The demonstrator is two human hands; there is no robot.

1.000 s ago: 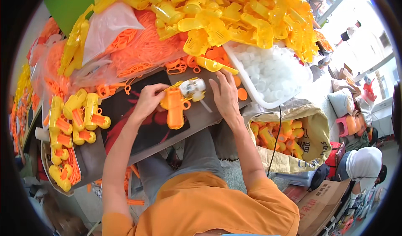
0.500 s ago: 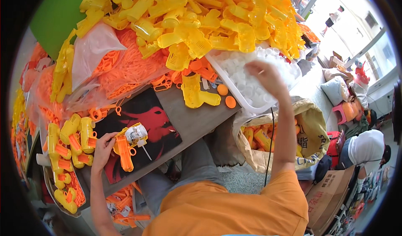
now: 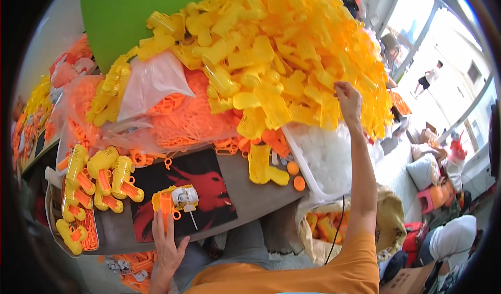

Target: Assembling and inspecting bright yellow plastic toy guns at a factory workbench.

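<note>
On the black-and-red mat (image 3: 211, 221) lies a half-built toy gun (image 3: 166, 202): a yellow half shell with an orange part, a white-and-clear mechanism (image 3: 185, 197) and a thin white tube. My left hand (image 3: 168, 252) is open, fingers stretched out, its fingertips at the gun's orange part. My right hand (image 3: 348, 101) is raised against the right side of the big heap of yellow shells (image 3: 292, 59). Its fingers are bent together, and what they hold, if anything, cannot be made out. Below that hand stands a white tub of translucent caps (image 3: 326, 150).
Several assembled yellow guns (image 3: 102, 176) lie at the left. A single yellow shell (image 3: 265, 166) and orange discs (image 3: 299, 183) lie near the table's right end. A sack (image 3: 389, 210) stands below, crossed by a dark cable (image 3: 340, 231). Orange parts in plastic (image 3: 180, 111) lie behind the mat.
My right hand has moved from the tub of caps up to the yellow heap. The left hand has let the half-built gun down flat and spread its fingers. The view has shifted.
</note>
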